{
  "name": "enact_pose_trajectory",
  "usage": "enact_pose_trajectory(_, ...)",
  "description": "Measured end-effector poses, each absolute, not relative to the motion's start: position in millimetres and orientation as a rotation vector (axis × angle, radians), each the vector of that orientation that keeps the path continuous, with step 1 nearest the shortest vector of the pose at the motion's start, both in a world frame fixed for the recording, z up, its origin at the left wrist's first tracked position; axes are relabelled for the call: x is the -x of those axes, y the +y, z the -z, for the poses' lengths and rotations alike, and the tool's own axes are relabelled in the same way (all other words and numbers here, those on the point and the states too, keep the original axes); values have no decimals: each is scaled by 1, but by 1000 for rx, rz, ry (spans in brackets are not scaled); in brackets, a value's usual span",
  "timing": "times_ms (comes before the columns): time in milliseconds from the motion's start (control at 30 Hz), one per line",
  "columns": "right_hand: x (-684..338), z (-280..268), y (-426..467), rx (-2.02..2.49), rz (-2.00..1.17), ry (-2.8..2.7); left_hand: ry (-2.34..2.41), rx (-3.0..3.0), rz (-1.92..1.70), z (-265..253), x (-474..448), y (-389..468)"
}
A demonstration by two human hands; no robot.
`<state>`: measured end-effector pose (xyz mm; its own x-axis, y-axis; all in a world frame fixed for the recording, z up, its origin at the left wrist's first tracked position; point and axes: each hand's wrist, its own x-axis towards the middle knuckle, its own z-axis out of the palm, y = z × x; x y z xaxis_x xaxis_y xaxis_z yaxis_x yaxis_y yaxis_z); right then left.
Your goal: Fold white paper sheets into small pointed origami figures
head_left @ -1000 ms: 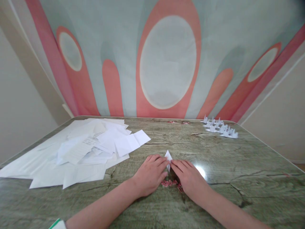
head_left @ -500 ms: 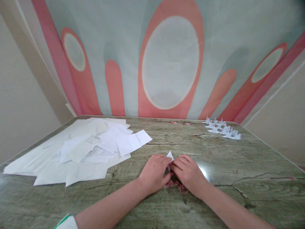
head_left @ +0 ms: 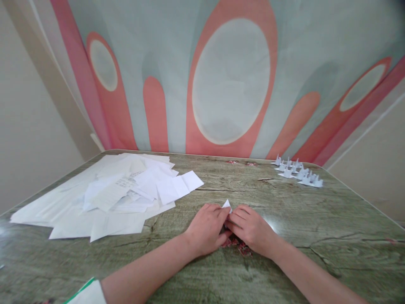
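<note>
A small folded white paper (head_left: 227, 204) is pinched between both hands just above the table, its pointed tip showing beyond my fingers. My left hand (head_left: 207, 228) closes on it from the left, thumb towards me. From the right, my right hand (head_left: 249, 230) grips the same paper with fingers curled, touching the left fingertips. Most of the paper's lower part is hidden behind the fingers.
A wide heap of white paper sheets (head_left: 120, 223) spreads over the left of the wood-patterned table (head_left: 196, 278). Several small folded paper cranes (head_left: 302, 173) stand in rows at the back right. A patterned backdrop (head_left: 175, 105) rises behind the table's far edge.
The fingers have drawn closer together over the folded paper, so less of it shows. The whole view has shifted slightly; the heap and the cranes lie as before.
</note>
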<state>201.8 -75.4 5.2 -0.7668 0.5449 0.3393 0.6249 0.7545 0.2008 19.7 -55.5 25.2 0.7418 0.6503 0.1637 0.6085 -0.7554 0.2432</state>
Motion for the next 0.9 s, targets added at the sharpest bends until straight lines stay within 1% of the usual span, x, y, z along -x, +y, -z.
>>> enact_pose_trajectory(433,-204,0,-70,793,502,-2705,989,-2765,-372,-22,-19,-54)
enact_pose_trajectory(767,-204,-2,-70,722,485,-2707,993,-2778,-343,-25,-19,-55)
enact_pose_trajectory(900,-205,0,-69,720,429,-2705,1020,-2788,-326,-25,-20,-57)
